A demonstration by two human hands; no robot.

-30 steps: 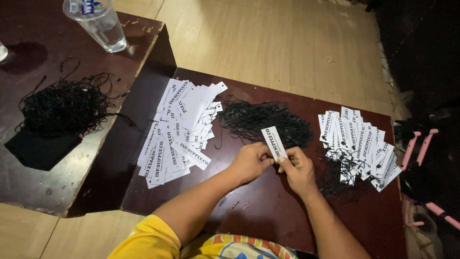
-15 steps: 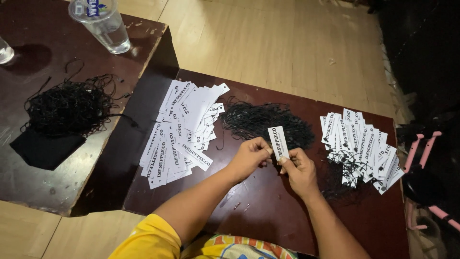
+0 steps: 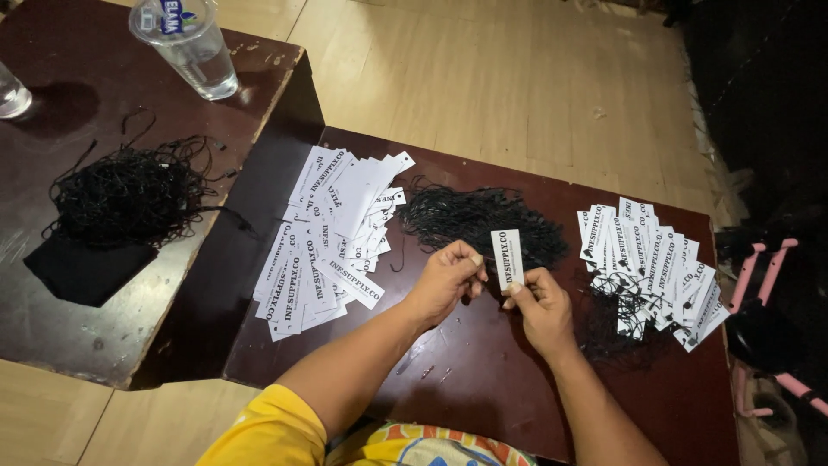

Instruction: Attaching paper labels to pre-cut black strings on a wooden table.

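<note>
My right hand: fingers pinched together on the lower end of the white paper tag, holding it upright over the desk.
My left hand: fingertips drawn together right beside the tag's left edge; I judge they nip a thin black string, but it is too fine for me to tell for sure.
Where the tag is: between my two hands, just in front of the loose pile of black strings, above the middle of the dark desk.
How the tag handles: I judge it very light and thin, a stiff little card strip that would crease if squeezed flat; best taken by its narrow end or edges.
How the strings handle: limp, thin and tangly; one strand wants a fingertip pinch.
Plain tags: a fanned heap of white rectangular strips with black print, left of my hands.
Strung tags: a second heap at the right, black loops mixed in.
Second desk: worn dark wood at the left, carrying another string bundle on black cloth and a clear plastic cup.
Floor: pale wooden boards.
</note>
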